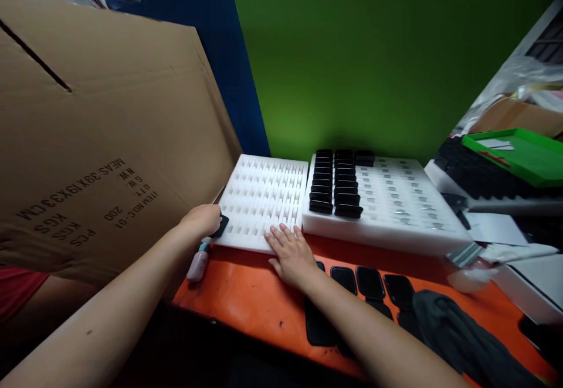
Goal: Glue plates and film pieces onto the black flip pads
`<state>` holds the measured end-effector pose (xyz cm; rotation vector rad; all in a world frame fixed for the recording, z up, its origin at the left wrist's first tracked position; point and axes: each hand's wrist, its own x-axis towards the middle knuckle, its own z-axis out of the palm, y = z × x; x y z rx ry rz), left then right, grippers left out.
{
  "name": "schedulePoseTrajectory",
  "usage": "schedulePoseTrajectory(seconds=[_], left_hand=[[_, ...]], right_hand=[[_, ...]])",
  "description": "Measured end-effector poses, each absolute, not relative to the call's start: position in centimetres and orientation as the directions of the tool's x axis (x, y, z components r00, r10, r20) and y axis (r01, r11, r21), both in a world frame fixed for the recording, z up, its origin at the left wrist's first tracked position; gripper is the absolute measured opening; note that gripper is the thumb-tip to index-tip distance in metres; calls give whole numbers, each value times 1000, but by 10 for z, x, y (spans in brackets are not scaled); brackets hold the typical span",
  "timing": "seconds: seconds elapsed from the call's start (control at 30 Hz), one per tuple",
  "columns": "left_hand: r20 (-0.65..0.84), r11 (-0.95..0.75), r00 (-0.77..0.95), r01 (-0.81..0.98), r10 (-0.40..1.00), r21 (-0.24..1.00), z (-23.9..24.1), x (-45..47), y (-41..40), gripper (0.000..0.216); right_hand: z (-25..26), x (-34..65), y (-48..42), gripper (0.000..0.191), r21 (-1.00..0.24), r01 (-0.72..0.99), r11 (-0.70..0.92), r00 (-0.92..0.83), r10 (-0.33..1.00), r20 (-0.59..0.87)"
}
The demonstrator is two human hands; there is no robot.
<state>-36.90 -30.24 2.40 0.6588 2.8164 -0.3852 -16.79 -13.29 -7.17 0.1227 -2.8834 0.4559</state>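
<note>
My left hand [201, 221] is closed on a flat black piece [220, 226] at the front left corner of a white slotted foam tray [264, 186]. Much of the piece is hidden by my fingers. Fingers stretched out, my right hand [291, 254] lies on the tray's front edge. To the right stands a thicker white foam block [378, 230], with rows of black flat cases [322, 186] upright in its left slots. Below my left hand is a small pinkish bottle [197, 264] with a blue-green cap.
A large cardboard box [114, 112] rises on the left, and a green panel [352, 65] stands behind. Several black cases [370, 283] and a dark cloth [461, 329] lie on the orange table [246, 300]. A green tray [523, 156] sits at the far right.
</note>
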Motion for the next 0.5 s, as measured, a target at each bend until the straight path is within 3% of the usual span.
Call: schedulePoseTrajectory(seconds=[0.23, 0.4, 0.5], left_hand=[[-221, 862, -886, 453, 407, -229, -2, -361, -286, 27], [11, 822, -835, 540, 551, -182, -2, -343, -289, 31], [148, 829, -818, 534, 556, -166, -10, -334, -296, 36]], right_hand=[[-73, -167, -135, 59, -308, -104, 946, -971, -30, 237], [-74, -166, -131, 59, -303, -130, 944, -968, -54, 247], [-74, -167, -130, 57, -292, -134, 947, -963, -55, 263]])
